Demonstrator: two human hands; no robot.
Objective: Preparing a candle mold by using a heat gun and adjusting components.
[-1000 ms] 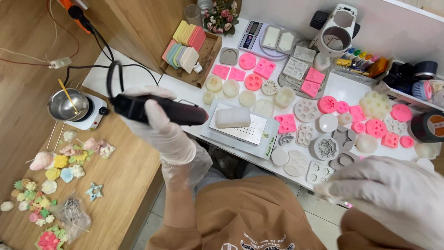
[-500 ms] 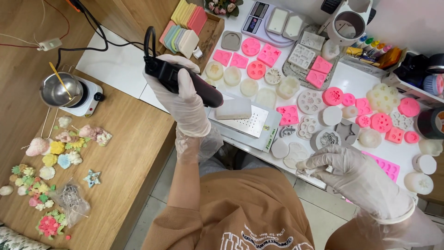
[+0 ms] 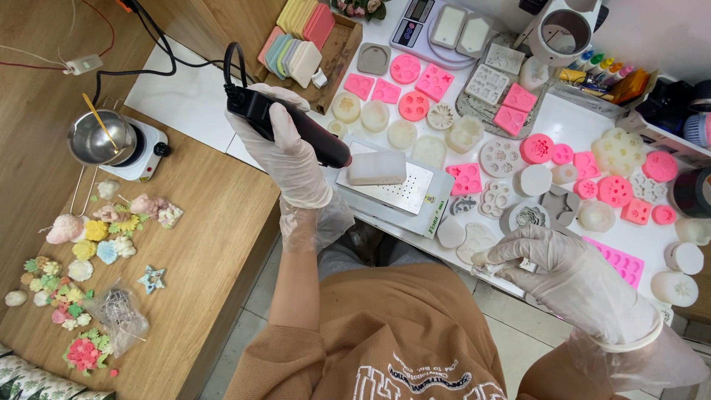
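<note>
My gloved left hand [image 3: 287,152] grips a black corded heat tool [image 3: 296,127], its tip slanting down to the right. The tip stops just short of a white rectangular block [image 3: 377,168] lying on a small metal-topped scale [image 3: 404,194]. My gloved right hand [image 3: 564,272] rests at the white table's front edge [image 3: 518,285]. Its fingers are loosely curled, and the fingertips touch the edge beside a flat translucent mould [image 3: 474,241]. I see nothing held in it.
Pink and white silicone moulds [image 3: 533,148] cover the white table. On the wooden counter to the left stand a small hotplate with a steel pot [image 3: 100,139] and several pastel wax shapes [image 3: 89,244]. The tool's black cord [image 3: 159,52] runs to the back left.
My left hand has carried the heat tool rightward, toward the white block. My right hand came in from the lower right and settled on the table's front edge.
</note>
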